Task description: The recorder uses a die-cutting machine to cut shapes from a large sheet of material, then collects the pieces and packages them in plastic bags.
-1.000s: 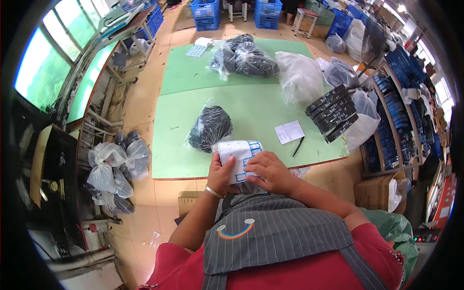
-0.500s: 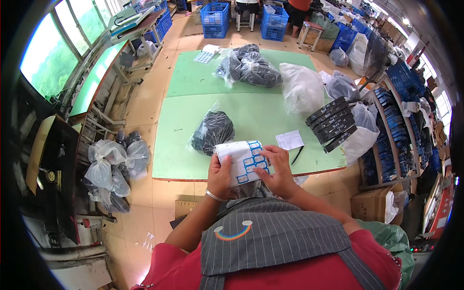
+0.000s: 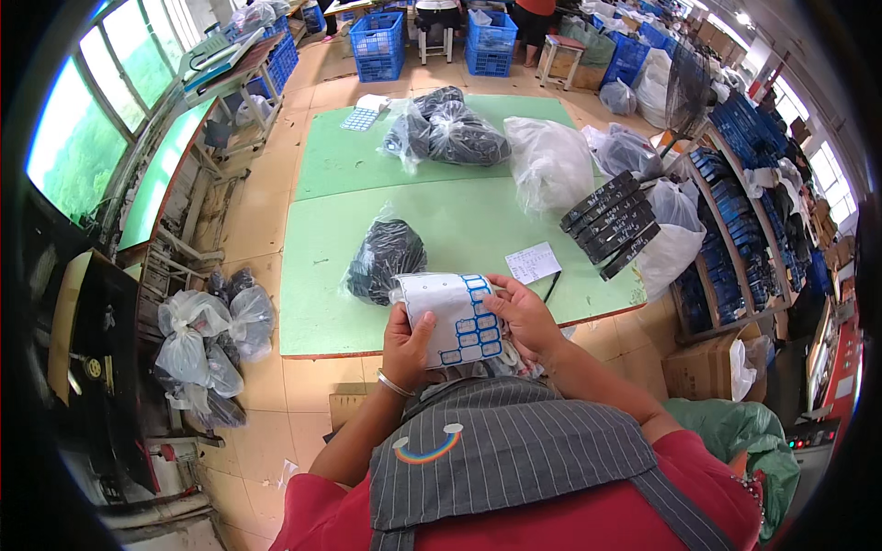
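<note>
Over the near edge of the green table, both hands hold a sheet of blue-framed sticker labels, white and curved along its top. My left hand grips the left edge, thumb on the face and fingers behind. At the upper right edge, my right hand has its thumb and fingers closed on the sheet. Just beyond the sheet lies a clear plastic bag of dark goods. A handwritten paper slip and a black pen lie to the right.
Black strips with white writing are stacked at the green table's right. White bags and bagged dark goods sit farther back. Tied bags stand on the floor at left, a loaded rack at right. Blue crates stand beyond.
My right hand has shifted from the label face to the sheet's upper right edge. More of the blue-framed labels shows. The whole view has swung slightly.
</note>
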Demonstrator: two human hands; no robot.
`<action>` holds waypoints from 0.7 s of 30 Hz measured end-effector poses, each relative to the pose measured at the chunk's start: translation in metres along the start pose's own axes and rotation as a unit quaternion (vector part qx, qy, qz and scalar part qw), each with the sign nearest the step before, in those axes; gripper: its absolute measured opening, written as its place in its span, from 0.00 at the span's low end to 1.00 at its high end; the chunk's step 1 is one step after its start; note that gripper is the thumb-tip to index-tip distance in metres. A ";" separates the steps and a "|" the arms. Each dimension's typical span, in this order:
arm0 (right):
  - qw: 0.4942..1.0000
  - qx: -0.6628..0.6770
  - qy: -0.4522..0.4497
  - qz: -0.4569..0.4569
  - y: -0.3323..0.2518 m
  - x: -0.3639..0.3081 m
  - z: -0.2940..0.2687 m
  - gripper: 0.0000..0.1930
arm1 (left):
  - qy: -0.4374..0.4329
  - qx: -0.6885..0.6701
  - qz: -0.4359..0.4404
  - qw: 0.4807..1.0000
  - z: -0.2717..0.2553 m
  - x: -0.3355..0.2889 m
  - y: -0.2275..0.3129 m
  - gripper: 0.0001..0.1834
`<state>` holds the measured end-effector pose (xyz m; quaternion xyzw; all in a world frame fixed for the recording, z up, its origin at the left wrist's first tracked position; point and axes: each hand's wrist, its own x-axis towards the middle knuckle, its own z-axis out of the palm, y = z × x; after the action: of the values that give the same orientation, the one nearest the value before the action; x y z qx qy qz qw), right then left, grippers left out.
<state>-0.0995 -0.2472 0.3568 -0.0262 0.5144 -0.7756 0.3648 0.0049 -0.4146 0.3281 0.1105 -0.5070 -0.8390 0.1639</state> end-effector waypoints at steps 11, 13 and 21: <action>0.999 -0.025 0.015 -0.042 -0.014 -0.004 0.009 0.27 | 0.009 -0.018 -0.030 0.999 0.004 0.004 0.006 0.10; 0.999 -0.023 0.010 -0.041 -0.014 -0.003 0.008 0.28 | 0.010 -0.020 -0.025 0.999 0.003 0.004 0.005 0.10; 0.995 0.020 0.050 -0.090 -0.016 0.000 0.004 0.28 | 0.050 -0.185 -0.250 0.949 0.007 -0.002 0.015 0.12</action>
<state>-0.1063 -0.2472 0.3722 -0.0260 0.5122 -0.8155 0.2681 0.0063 -0.4148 0.3448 0.2434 -0.2905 -0.9254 -0.0084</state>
